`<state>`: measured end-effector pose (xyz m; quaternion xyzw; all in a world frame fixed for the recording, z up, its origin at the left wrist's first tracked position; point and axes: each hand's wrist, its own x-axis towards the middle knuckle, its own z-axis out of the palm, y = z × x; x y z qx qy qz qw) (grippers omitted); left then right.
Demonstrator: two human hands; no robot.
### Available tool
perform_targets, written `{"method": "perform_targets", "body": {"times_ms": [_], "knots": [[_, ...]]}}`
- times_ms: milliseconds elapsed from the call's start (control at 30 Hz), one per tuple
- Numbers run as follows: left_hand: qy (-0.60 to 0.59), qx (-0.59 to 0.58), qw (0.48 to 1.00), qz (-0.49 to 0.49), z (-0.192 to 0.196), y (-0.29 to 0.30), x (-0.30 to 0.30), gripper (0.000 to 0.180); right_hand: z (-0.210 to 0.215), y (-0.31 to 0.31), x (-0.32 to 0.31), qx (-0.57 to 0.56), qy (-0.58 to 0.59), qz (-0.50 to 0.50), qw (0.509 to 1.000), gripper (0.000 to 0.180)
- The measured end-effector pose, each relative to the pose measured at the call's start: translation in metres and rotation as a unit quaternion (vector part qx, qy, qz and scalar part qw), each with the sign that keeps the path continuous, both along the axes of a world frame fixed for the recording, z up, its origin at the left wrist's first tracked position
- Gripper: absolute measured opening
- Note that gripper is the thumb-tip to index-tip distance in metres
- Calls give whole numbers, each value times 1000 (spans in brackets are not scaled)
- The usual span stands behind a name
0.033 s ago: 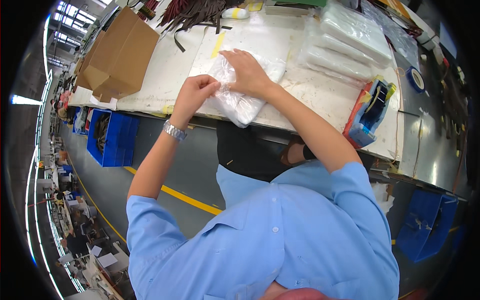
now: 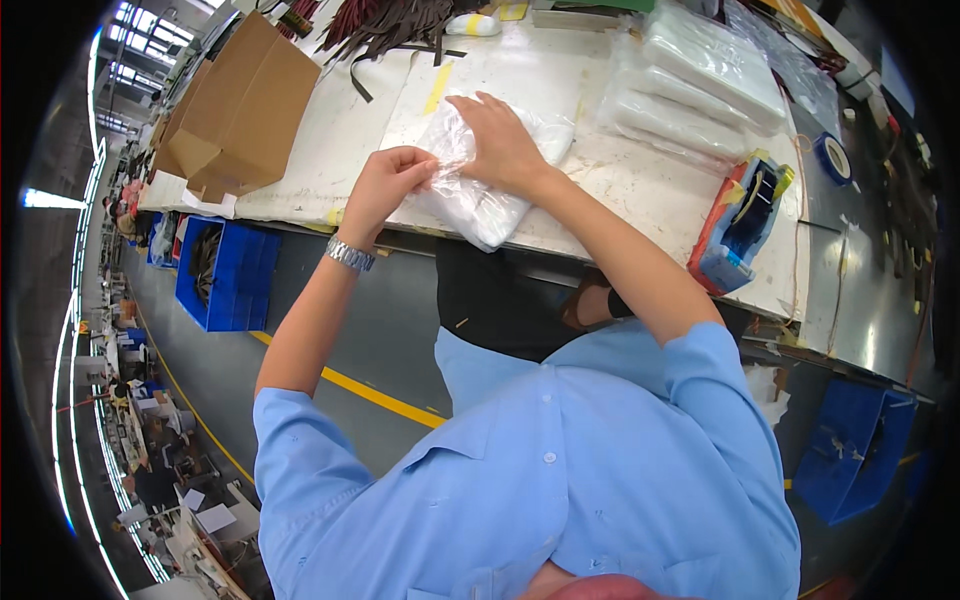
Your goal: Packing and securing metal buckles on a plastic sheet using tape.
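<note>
A clear plastic bag (image 2: 488, 216) with something white inside lies at the table's near edge, one corner reaching out to the edge. My left hand (image 2: 388, 190) pinches the crinkled film at the bag's left side between thumb and fingertips. Across the top of the bag rests my right hand (image 2: 508, 152), its fingers stretched out and its thumb beside the pinched film. What exactly the bag contains cannot be made out through the wrinkled plastic.
A stack of filled clear bags (image 2: 690, 90) lies right of my hands, with a tape dispenser (image 2: 735, 225) nearer me. A cardboard box (image 2: 245, 110) stands left. Dark strips (image 2: 400, 30) lie at the back. Blue bins (image 2: 240, 280) (image 2: 850, 450) sit on the floor.
Both hands and the bag have shifted very slightly; the left hand's pinch on the film is a little higher. The hold is otherwise the same.
</note>
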<state>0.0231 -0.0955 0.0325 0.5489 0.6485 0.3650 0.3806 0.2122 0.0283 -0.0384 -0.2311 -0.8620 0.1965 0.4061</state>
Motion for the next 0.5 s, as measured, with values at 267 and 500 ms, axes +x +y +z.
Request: {"method": "perform_targets", "body": {"times_ms": [267, 500], "knots": [[42, -115, 993, -1, 15, 41, 17, 28, -1, -21, 8, -38, -12, -119, 992, 104], [178, 128, 974, -54, 37, 0, 76, 29, -2, -2, 17, -19, 85, -113, 990, 110]]}}
